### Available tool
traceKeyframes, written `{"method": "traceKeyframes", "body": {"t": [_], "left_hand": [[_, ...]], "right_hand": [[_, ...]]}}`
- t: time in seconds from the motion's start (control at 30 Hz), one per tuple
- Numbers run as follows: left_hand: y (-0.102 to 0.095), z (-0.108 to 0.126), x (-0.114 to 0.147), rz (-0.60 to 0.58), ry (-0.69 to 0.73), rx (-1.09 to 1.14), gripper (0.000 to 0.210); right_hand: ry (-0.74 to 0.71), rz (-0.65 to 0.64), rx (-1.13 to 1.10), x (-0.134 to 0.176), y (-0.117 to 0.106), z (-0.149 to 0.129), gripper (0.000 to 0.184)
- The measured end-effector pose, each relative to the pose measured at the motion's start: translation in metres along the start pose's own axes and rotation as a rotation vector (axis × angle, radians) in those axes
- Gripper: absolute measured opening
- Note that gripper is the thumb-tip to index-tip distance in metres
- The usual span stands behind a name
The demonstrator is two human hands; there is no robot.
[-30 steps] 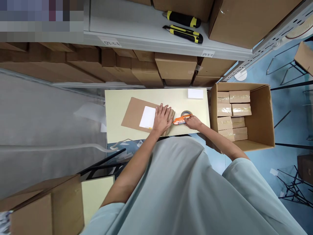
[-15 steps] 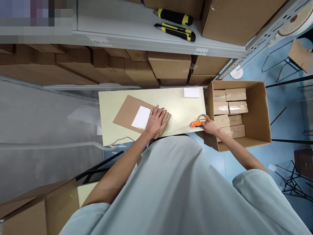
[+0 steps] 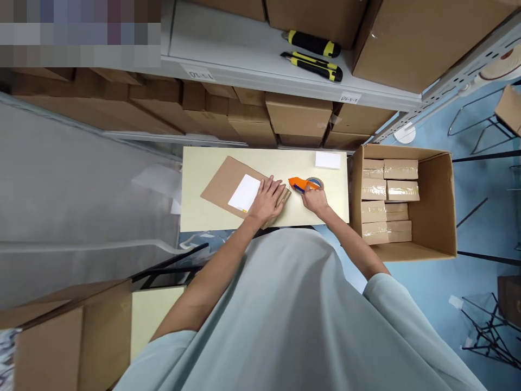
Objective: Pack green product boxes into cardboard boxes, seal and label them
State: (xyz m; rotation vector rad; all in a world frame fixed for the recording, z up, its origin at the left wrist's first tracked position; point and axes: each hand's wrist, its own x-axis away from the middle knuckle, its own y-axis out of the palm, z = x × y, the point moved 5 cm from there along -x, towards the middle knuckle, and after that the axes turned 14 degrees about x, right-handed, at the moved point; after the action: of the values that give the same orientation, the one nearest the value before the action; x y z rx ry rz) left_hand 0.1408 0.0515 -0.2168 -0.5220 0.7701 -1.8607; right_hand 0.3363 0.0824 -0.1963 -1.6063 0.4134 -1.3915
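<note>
Flat on the cardboard (image 3: 222, 182) lies my left hand (image 3: 266, 202), fingers stretched out and slightly apart. The brown piece rests at a slant on the pale table; its right end under the hand shows a folded edge. A white sheet (image 3: 245, 193) lies on the cardboard, left of that hand. My right hand (image 3: 315, 201) is closed around an orange tape dispenser (image 3: 300, 183) with a tape roll (image 3: 316, 182) on it. The dispenser's front end is just right of the cardboard, a small gap away.
The pale table (image 3: 199, 163) carries a white stack of paper (image 3: 328, 160) at its back right. Beside it an open carton (image 3: 431, 203) holds several taped boxes. Behind stands a shelf (image 3: 232, 54) with boxes and two cutters (image 3: 313, 66). Another carton (image 3: 49, 347) is at lower left.
My right hand has brought the tape dispenser leftward from the table's right edge to near the cardboard. My left hand stays on the cardboard. The view has shifted slightly.
</note>
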Motion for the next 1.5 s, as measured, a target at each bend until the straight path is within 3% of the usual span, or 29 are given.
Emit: {"method": "traceKeyframes", "body": {"t": [0.2,0.33,0.43,0.57,0.73,0.93,1.07,1.23,1.4,1.5], "left_hand": [[0.002,0.001,0.002,0.007,0.001,0.033,0.064],[-0.001,0.007,0.002,0.023,-0.029,0.072,0.064],[-0.018,0.018,-0.005,0.129,-0.052,0.119,0.068],[-0.062,0.038,-0.031,0.313,0.060,0.122,0.073],[-0.144,0.049,-0.077,0.451,0.136,0.065,0.075],[-0.242,0.041,-0.124,0.629,0.169,0.051,0.070],[-0.275,0.024,-0.155,0.625,0.149,0.061,0.073],[-0.277,0.005,-0.164,0.524,0.136,0.070,0.069],[-0.252,-0.011,-0.129,0.501,0.093,0.081,0.064],[-0.229,-0.019,-0.105,0.504,0.054,0.128,0.063]], "right_hand": [[0.131,0.048,-0.076,-0.016,-0.023,0.003,0.059],[0.160,0.131,-0.102,-0.021,-0.055,0.019,0.060],[0.168,0.199,-0.129,-0.016,-0.085,0.022,0.063],[0.188,0.293,-0.126,-0.009,-0.139,0.011,0.063],[0.119,0.440,-0.113,-0.014,-0.230,-0.012,0.056],[-0.078,0.639,-0.032,-0.045,-0.343,-0.030,0.045],[-0.081,0.634,0.079,-0.077,-0.391,-0.033,0.042],[0.006,0.522,0.189,-0.105,-0.410,-0.030,0.042],[0.034,0.494,0.173,-0.119,-0.403,-0.030,0.044],[0.066,0.584,0.123,-0.120,-0.400,-0.031,0.046]]}}
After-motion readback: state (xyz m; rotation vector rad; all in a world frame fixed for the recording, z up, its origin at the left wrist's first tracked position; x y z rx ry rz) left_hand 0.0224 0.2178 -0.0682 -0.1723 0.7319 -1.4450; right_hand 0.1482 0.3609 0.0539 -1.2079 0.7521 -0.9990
